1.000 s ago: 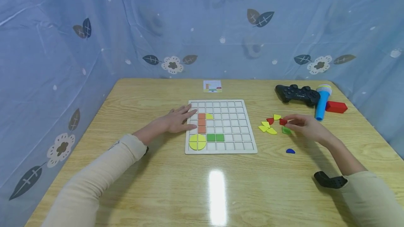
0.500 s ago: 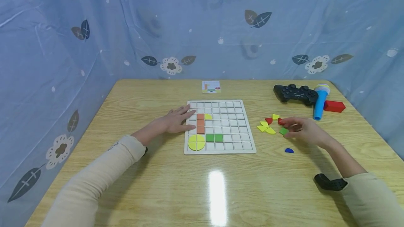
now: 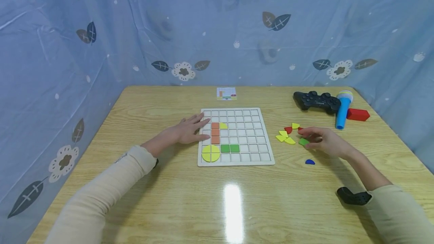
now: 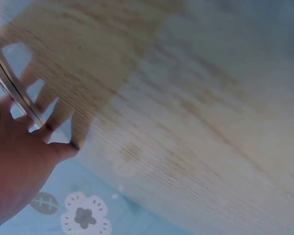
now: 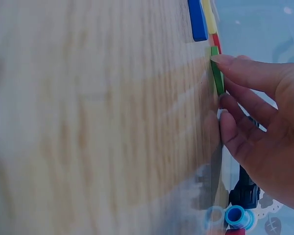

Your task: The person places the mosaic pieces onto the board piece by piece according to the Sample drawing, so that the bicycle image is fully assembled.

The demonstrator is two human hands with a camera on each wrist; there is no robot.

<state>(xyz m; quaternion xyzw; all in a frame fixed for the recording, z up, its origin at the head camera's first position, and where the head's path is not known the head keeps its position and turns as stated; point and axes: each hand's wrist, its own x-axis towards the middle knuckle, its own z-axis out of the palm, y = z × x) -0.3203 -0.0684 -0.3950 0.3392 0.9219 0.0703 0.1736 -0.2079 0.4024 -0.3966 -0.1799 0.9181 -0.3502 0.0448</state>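
Note:
In the head view my left hand lies with fingers spread on the left edge of a white grid board. On that board sit orange squares, green squares, a yellow quarter piece and a yellow circle of quarters. At the right, my right hand pinches a loose green square tile at table level. The right wrist view has the thumb on this tile, other fingers curled behind. Close by are yellow pieces, a red piece and a blue half-round piece.
A picture card lies behind the board. To the back right are a black game controller, a blue toy microphone and a red block. A blue patterned curtain closes off the back and sides.
The green tile has turned and slid slightly left and nearer under my right fingers, apart from the red piece. My left hand stays on the board. The head view shifted slightly.

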